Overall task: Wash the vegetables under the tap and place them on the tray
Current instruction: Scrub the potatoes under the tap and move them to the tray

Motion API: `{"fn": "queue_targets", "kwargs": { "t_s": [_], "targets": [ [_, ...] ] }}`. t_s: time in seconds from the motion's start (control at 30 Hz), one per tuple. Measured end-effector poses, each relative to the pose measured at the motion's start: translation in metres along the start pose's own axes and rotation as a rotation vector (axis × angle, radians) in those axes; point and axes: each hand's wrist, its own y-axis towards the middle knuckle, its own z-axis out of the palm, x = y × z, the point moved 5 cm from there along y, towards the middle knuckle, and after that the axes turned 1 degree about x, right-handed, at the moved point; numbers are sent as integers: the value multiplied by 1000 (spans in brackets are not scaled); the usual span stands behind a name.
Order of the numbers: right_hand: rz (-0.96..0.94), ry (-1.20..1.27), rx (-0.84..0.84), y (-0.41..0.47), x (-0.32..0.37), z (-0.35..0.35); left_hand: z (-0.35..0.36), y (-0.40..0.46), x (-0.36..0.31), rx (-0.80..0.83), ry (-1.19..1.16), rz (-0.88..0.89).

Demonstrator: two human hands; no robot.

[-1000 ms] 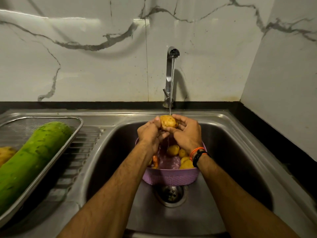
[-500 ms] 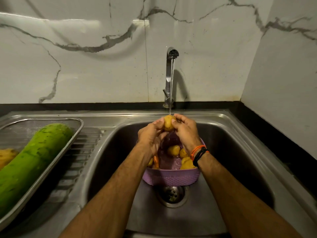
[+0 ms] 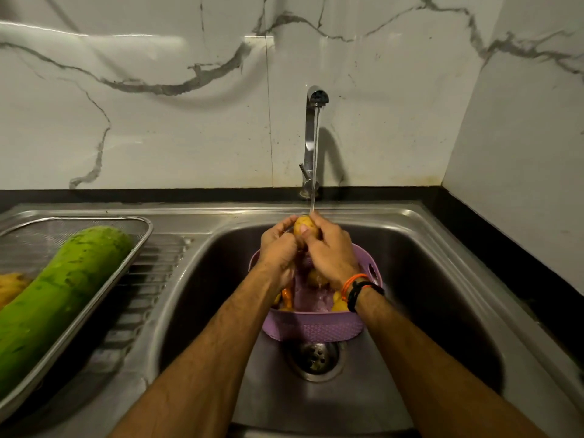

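Head view, frame centre, we grip a potato [image 3: 304, 225] under the tap [image 3: 313, 134] stream, left hand [image 3: 279, 248] and right hand [image 3: 328, 251] fingers curled round it, above the basket [image 3: 313, 327], tray [image 3: 94, 298] at left holding a gourd [image 3: 60, 295].

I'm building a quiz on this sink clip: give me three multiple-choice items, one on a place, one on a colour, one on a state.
1. Where does the green gourd lie?
A. in the basket
B. on the metal tray
C. over the drain

2. What colour is the basket in the sink?
A. purple
B. blue
C. white

3. The tap is:
A. off
B. dripping
C. running

Key: B, the green gourd lies on the metal tray. A, the basket is purple. C, a stream falls from the tap onto the potato held by the left hand and right hand.
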Motion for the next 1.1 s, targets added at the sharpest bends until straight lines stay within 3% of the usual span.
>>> {"fn": "queue_targets", "kwargs": {
  "t_s": [0.2,0.3,0.4,0.5,0.63,0.8,0.93,1.1],
  "targets": [
    [34,-53,-41,0,6,-4,-3,5,0,-42,320,130],
    [31,-39,-93,-3,5,-4,-2,5,-1,-125,325,184],
    [39,-25,-152,-3,5,-9,0,6,0,-90,381,196],
    [21,-41,-94,-5,9,-11,0,5,2,-31,339,156],
    [-24,3,-153,-11,15,-11,-3,6,1,-189,234,178],
    [-16,-46,-76,-11,17,-9,-3,5,1,-102,241,125],
    [-3,-28,-119,-11,15,-7,-3,1,-3,-216,211,184],
    [-28,-59,-114,-11,16,-12,-3,6,4,-100,254,124]
  ]
}}
